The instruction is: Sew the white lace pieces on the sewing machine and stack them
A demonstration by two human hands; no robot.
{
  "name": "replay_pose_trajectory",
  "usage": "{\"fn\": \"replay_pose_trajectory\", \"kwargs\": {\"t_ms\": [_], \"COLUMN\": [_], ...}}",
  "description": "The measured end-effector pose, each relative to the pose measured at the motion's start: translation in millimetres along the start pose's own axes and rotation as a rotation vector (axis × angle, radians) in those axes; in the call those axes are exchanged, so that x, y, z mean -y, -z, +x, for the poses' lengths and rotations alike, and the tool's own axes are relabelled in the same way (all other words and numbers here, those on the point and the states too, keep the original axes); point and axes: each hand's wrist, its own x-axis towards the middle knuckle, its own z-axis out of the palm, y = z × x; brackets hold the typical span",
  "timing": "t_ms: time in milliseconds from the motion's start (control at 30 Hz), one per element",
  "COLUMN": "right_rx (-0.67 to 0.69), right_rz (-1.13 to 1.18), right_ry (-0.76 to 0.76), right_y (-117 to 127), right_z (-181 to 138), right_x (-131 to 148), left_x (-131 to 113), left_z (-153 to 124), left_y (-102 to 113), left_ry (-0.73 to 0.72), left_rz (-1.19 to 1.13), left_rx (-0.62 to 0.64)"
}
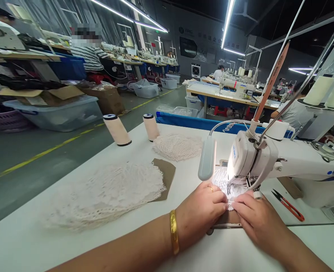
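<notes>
Under the needle area of a white sewing machine lies a piece of white lace, lit brightly. My left hand is closed on the lace's near left edge, a gold bangle on its wrist. Pinching the same lace from the right, my right hand sits close to the presser foot, and its fingertips nearly meet the left ones. The needle tip is hidden by glare and machine parts. A grey lamp hangs just left of the machine head. Red-handled thread snips rest to the right.
A large stack of white lace spreads over the left tabletop, partly covering a brown card piece. Behind it are a smaller lace pile and two thread cones. People sit at other machines beyond the aisle, near plastic bins.
</notes>
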Motion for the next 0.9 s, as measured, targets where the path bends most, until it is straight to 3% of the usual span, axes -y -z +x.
{"fn": "replay_pose_trajectory", "kwargs": {"t_ms": [467, 900], "right_rx": [-0.012, 0.011], "right_rz": [0.006, -0.090], "right_ry": [-0.060, -0.173], "right_y": [-4.9, -13.3], "right_z": [4.9, 2.4], "right_x": [-3.7, -6.4], "left_x": [13.0, 21.5], "left_z": [5.1, 7.3], "left_y": [0.5, -6.7], "left_ry": [-0.012, 0.082], "left_rz": [0.101, 0.108], "left_rx": [0.034, 0.061]}}
